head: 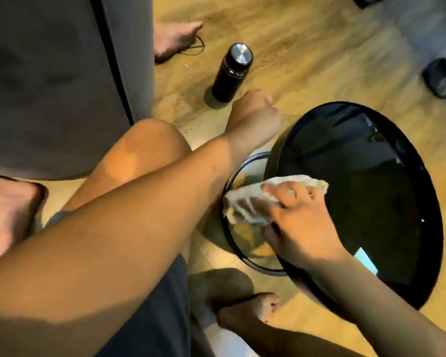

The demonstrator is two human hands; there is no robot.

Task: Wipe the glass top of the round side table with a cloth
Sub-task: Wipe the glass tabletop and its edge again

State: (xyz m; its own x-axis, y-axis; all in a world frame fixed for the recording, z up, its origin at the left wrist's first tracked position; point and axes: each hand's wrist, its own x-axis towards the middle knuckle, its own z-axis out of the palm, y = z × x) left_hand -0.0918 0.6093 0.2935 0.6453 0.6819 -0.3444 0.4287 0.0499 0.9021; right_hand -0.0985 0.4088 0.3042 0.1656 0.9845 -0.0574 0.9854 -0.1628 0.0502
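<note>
The round side table has a black glass top [366,191] that fills the right half of the head view, with its ring base [228,176] showing under the left edge. My right hand [304,228] presses a crumpled white cloth [245,204] onto the top's near-left rim. The cloth hangs partly over the edge. My left arm crosses in front of me, and my left hand [255,114] is curled into a fist at the top's far-left rim, its fingertips hidden.
A black flask [232,73] with a steel lid stands on the wooden floor beyond my left hand. Grey furniture [49,86] fills the upper left. A bare foot [175,39] and thin cord lie near it. A dark slipper [442,79] sits far right; my own foot [250,310] is below the table.
</note>
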